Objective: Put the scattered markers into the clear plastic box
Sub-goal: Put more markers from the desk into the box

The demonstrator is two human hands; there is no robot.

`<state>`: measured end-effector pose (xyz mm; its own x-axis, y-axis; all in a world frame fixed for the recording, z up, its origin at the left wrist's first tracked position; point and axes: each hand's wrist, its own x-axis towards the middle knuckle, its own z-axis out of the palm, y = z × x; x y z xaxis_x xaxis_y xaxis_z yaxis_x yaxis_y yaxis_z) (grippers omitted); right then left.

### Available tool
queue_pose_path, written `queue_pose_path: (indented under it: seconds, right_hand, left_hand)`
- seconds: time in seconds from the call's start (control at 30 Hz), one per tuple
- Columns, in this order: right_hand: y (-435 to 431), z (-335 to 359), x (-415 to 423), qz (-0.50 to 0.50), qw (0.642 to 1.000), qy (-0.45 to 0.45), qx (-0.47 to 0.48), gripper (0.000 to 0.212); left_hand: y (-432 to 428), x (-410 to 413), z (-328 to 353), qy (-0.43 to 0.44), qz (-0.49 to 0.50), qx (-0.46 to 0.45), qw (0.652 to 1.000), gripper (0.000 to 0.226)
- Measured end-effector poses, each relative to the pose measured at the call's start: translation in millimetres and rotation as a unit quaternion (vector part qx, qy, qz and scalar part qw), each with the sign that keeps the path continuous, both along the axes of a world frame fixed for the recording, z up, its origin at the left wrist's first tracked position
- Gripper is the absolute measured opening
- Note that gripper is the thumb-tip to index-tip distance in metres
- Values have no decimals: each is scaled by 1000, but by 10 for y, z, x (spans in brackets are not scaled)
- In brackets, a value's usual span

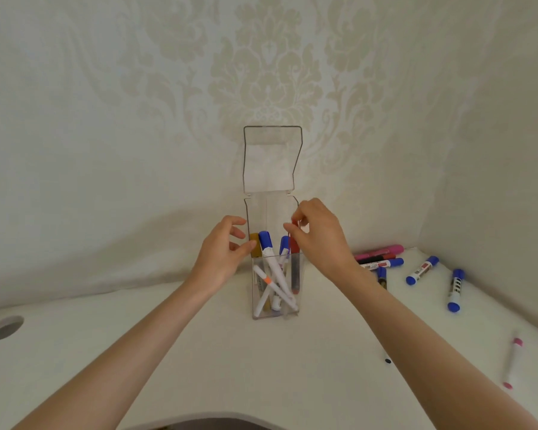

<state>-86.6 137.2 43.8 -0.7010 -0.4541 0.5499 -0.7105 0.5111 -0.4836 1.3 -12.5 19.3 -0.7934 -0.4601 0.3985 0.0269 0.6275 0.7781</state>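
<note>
White desk [168, 352] against patterned wallpaper: left hand [222, 254], fingers loosely spread, steadies the upright clear plastic box [275, 302] while right hand [319, 235] pinches a red marker [295, 243], best lowered vertically between those inside.

the mouth of the clear plastic box [275, 283] is crowded by upright markers [269, 252] and flanked by both hands. bare surface [168, 352] is left toward the left edge; the right corner is littered with loose markers [421, 270], walls close behind.
</note>
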Motion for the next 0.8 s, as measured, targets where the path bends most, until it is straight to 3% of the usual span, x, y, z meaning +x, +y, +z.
queue_pose_path:
  seconds: [0.1,0.23,0.37,0.43,0.57,0.8]
  right_hand:
    - [60,-94,-44,-42,994,57,83,23]
    - [140,-101,-40,-30,995,-21,89,48]
    - [117,2,-1,-35,989,-35,138,61]
    - [118,26,0,-19,990,-35,138,60]
    - [130,119,69,66,997,-21,33,31]
    - [-467,255,-18,65,963,-77,250,36]
  left_hand:
    - [-10,7,-22,7,-8,12,1000,34]
    - [-19,3,-45,9,-17,20,1000,32]
    - [-9,9,-50,3,-23,40,999,31]
    - [-1,35,-53,-2,-28,44,999,28]
    - [-56,76,-31,2,-43,30,999,19]
    - [-286,-4,66,-3,-63,29,998,6]
